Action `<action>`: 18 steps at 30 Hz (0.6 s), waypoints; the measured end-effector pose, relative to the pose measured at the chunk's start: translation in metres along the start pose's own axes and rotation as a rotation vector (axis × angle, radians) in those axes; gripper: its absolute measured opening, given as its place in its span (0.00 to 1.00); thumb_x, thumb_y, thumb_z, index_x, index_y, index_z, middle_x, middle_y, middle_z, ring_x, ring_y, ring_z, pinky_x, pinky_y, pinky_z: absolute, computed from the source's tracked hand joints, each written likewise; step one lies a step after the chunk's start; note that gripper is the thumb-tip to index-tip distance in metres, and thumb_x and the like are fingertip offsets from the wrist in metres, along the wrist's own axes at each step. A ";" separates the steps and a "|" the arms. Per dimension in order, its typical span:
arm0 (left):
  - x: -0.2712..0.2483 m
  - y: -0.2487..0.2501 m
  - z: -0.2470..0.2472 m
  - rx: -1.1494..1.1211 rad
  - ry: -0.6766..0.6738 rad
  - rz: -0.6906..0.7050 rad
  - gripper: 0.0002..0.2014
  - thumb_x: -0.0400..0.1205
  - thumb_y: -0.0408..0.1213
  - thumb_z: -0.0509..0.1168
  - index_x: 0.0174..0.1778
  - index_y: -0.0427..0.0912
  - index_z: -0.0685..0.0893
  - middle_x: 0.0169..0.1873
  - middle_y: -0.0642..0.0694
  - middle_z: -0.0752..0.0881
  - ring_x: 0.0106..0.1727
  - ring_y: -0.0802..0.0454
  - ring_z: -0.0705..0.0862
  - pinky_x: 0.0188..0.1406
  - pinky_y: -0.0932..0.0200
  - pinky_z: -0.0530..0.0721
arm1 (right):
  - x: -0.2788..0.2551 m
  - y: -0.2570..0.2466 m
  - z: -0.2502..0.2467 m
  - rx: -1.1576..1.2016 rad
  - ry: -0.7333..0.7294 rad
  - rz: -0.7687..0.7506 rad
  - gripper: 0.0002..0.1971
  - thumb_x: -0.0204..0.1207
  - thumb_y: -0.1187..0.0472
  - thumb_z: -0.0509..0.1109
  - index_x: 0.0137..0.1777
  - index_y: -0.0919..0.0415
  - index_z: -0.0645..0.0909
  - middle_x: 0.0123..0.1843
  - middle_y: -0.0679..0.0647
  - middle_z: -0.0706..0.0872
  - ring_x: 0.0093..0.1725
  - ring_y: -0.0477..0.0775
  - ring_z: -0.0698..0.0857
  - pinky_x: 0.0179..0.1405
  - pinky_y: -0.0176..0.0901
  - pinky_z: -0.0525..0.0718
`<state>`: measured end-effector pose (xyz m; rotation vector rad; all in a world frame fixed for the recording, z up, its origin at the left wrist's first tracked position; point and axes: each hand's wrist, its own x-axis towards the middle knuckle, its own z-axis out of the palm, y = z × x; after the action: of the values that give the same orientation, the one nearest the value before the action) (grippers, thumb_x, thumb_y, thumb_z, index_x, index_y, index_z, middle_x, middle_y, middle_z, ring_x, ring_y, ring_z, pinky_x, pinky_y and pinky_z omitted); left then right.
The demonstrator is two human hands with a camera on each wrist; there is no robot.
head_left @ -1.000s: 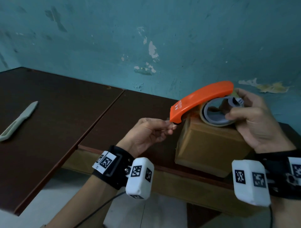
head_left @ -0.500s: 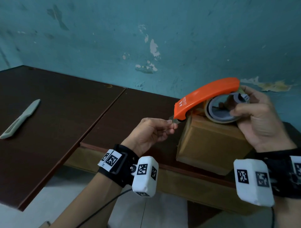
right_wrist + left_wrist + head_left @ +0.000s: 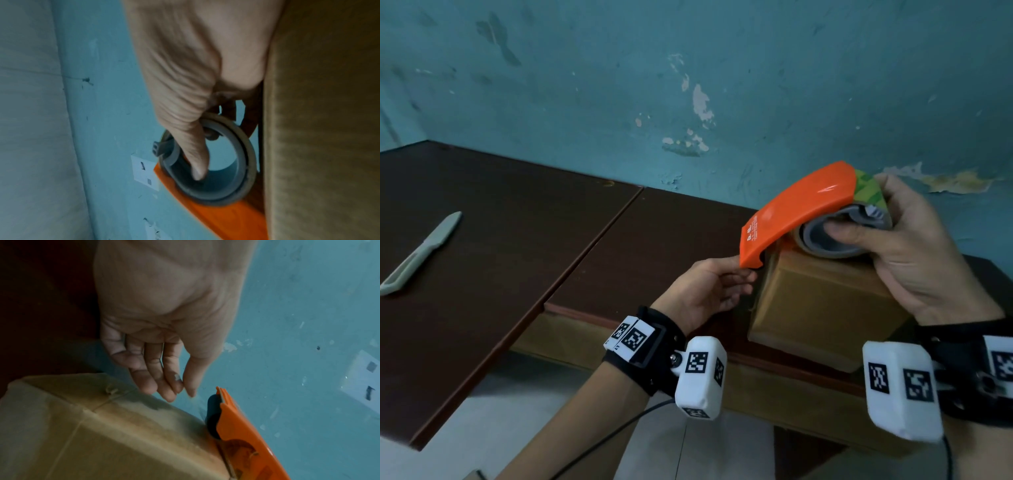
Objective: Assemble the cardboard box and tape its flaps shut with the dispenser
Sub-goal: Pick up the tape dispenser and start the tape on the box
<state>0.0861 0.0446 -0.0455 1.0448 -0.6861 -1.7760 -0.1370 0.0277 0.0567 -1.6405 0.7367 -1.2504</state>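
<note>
A brown cardboard box [image 3: 822,308] stands closed near the front edge of the dark table [image 3: 654,240]. On its top left corner rests the orange tape dispenser [image 3: 798,205], nose tilted down over the box's left edge. My right hand [image 3: 866,216] grips the dispenser around its tape roll [image 3: 822,246]. In the right wrist view my thumb [image 3: 195,155] sits inside the grey core and the other fingers are hidden behind the roll. My left hand [image 3: 751,274] is beside the box's left face, thumb and fingertips [image 3: 174,386] pinching the tape end just below the dispenser nose [image 3: 222,399].
A grey-green knife [image 3: 421,253] lies on the left table, far from my hands. A seam [image 3: 592,246] separates the two dark tabletops. The teal wall rises right behind the box, and open floor lies below the front edge.
The dispenser has tipped more steeply, its nose dropping to the box's top left edge. My left hand followed down and right, closer to the box's side.
</note>
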 end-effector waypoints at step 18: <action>-0.007 0.000 -0.013 -0.030 0.035 0.132 0.04 0.76 0.39 0.77 0.39 0.42 0.93 0.37 0.47 0.89 0.38 0.57 0.87 0.42 0.62 0.83 | -0.001 -0.003 0.004 0.051 0.091 0.013 0.23 0.64 0.56 0.79 0.59 0.58 0.80 0.56 0.53 0.90 0.61 0.55 0.90 0.67 0.51 0.87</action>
<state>0.0994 0.0509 -0.0493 0.9860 -0.6893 -1.6464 -0.1341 0.0314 0.0590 -1.5432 0.7636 -1.3308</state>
